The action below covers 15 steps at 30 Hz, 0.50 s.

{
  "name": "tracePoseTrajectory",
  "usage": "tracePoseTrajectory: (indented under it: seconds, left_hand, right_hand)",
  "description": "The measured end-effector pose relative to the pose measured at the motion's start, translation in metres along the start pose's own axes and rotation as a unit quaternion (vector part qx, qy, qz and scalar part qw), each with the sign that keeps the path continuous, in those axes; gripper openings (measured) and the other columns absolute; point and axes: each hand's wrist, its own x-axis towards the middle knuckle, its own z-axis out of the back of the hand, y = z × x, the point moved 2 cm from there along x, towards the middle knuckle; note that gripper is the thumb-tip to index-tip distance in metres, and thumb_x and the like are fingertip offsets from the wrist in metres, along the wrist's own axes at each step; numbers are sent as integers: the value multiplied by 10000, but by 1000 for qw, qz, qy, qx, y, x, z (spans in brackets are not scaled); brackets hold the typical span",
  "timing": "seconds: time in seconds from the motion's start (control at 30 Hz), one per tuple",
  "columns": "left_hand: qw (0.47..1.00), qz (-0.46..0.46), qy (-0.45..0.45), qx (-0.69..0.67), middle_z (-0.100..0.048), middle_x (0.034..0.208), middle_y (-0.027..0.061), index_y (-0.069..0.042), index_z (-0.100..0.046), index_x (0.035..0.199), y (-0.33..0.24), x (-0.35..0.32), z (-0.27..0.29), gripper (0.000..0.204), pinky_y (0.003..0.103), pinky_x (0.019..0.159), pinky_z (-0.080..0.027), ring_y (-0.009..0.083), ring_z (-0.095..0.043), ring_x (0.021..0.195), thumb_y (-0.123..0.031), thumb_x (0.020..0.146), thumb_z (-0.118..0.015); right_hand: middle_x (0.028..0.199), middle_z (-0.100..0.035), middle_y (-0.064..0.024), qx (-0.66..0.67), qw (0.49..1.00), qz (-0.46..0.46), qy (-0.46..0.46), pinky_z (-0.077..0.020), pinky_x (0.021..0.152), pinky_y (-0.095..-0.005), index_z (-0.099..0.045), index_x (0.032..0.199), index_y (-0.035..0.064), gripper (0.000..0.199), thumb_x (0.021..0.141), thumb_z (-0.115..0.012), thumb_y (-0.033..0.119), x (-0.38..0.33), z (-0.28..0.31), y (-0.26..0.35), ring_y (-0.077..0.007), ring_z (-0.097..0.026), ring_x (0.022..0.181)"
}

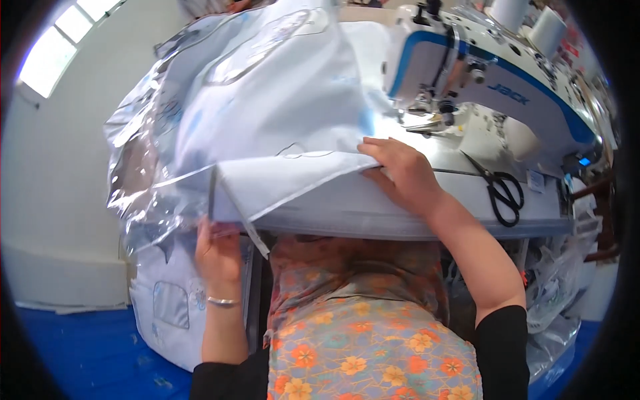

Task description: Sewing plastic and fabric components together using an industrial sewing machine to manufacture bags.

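Observation:
A large white fabric piece (273,113) with pale blue patches, grey outlines and a clear plastic layer drapes over the table on the left. Its near part is folded back, showing a narrow trimmed edge and a loose strip hanging at the table's front. My right hand (403,175) pinches the fold's right end between thumb and fingers, just in front of the sewing machine (493,80). At the lower left corner of the fabric, my left hand (220,257) is raised with closed fingers on the edge; the fingertips are blurred and partly covered.
Black-handled scissors (505,197) lie on the table (460,190) to the right of my right hand. White thread cones (547,32) stand behind the machine. Clear plastic bags (557,293) hang at the right, and more white fabric (160,310) hangs down at the left.

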Motion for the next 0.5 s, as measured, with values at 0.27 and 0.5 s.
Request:
tracePoseTrajectory:
  seconds: [0.27,0.5]
  left_hand:
    - [965,-125,-133,190,-686,965,70,-67,-646,1013,24,-14,-42,89,360,849,-538,197,-661,917,-72,978,-564]
    - [984,-34,-110,138,-664,1093,101,-21,-603,1120,46,-19,-39,233,378,972,-484,224,-628,1009,-156,1026,-438]
  right_hand:
    - [1246,-626,-136,38,978,162,-123,-501,949,-406,-633,1205,69,466,745,-706,57,51,-25,121,-332,-612,1113]
    - [809,-650,-72,156,973,140,-98,-534,662,-388,-671,893,59,151,742,-668,64,49,-2,173,-294,-652,756]
